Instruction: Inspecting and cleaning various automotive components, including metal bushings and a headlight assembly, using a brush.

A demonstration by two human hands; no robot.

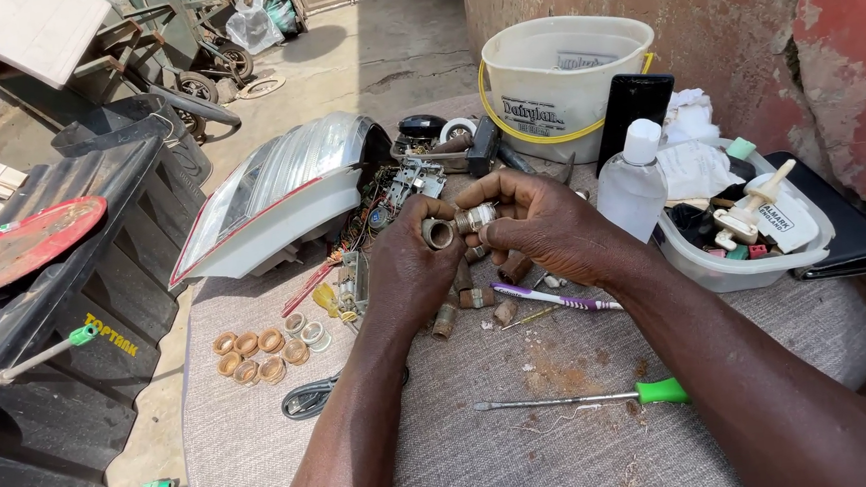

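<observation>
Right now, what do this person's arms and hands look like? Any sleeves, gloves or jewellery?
Both arms are bare as far up as the picture shows, with no sleeves in view. The left hand and right hand wear no gloves, and no rings, watch or bracelet show on either.

You are outdoors in hard sunlight, seated at a table [525, 438] draped in grey woven cloth, with a rough, peeling reddish wall [740, 24] to your right and cracked concrete ground [382, 56] stretching ahead.
</observation>
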